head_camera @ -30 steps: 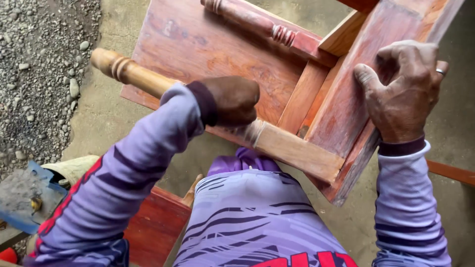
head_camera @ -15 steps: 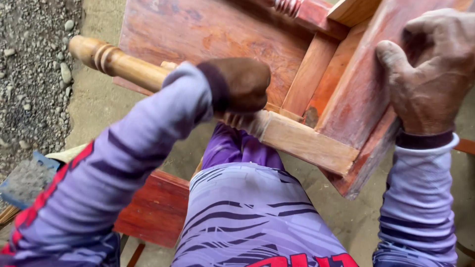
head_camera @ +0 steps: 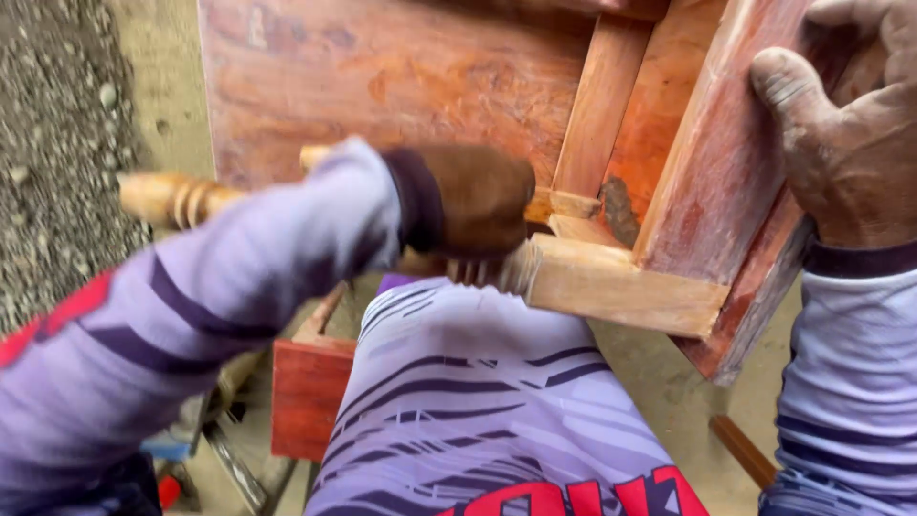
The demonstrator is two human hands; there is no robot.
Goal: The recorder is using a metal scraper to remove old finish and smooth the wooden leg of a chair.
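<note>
Knees in purple striped fabric (head_camera: pixel 478 401) are seen nearest, above which a turned wooden leg (head_camera: pixel 611 282) is gripped by the closed left hand (head_camera: pixel 468 196), while the red-stained chair frame (head_camera: pixel 707 182) beyond is clasped by the right hand (head_camera: pixel 850 143), with gravel (head_camera: pixel 48 143) lying farther left.

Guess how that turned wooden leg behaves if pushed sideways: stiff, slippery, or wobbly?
Probably stiff: the turned leg looks like solid wood, squared where it meets the red frame. Likely grippy rather than slippery, its surface unvarnished. Both hands, left hand and right hand, suggest weight.
</note>
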